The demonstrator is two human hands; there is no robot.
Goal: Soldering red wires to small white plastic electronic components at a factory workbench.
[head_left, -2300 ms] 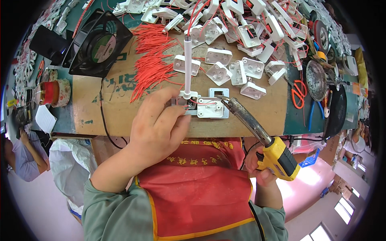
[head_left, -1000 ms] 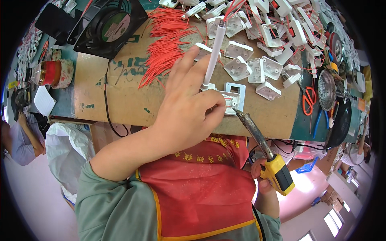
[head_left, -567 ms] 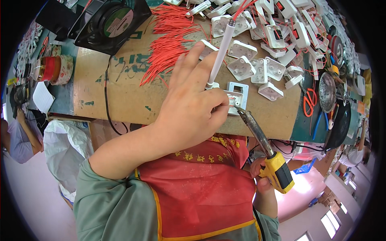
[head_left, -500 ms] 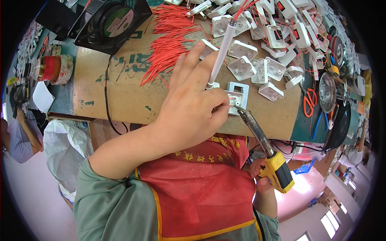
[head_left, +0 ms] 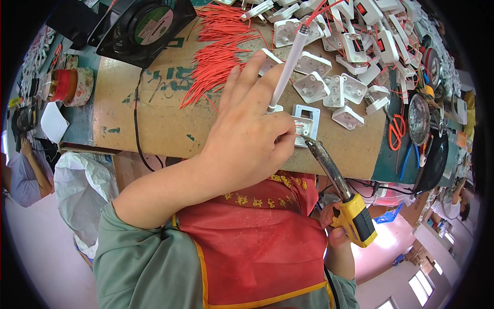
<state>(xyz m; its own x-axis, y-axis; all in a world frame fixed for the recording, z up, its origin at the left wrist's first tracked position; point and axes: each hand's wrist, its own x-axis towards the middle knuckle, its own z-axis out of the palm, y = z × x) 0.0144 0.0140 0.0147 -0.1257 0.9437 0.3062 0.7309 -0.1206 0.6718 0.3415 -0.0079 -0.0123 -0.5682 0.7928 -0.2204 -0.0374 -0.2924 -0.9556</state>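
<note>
My left hand (head_left: 249,136) bends over a small white plastic housing (head_left: 303,126) at the bench's front. Its thumb and forefinger are pinched together at a thin red wire (head_left: 297,136) in the housing; the fingertips are partly hidden. Against the back of this hand leans a white tube (head_left: 288,69), with red wires coming from its upper end. Lower right, my right hand (head_left: 332,221) is closed around the grip of a yellow-and-black soldering gun (head_left: 356,221). The gun's dark tip points up-left into the housing, close to my left fingertips. A pale blue-white frame (head_left: 312,114) lies beside the housing.
Loose white housings (head_left: 311,87) and wired white parts (head_left: 355,46) heap up at the back right. A bundle of red wires (head_left: 218,51) lies behind my left hand. A black fan (head_left: 149,28) stands back left; orange-handled scissors (head_left: 396,131) and a metal dish (head_left: 419,118) lie right.
Both hands and the soldering gun hold nearly the same pose. The view has shifted very slightly, and the white tube appears a little farther right.
</note>
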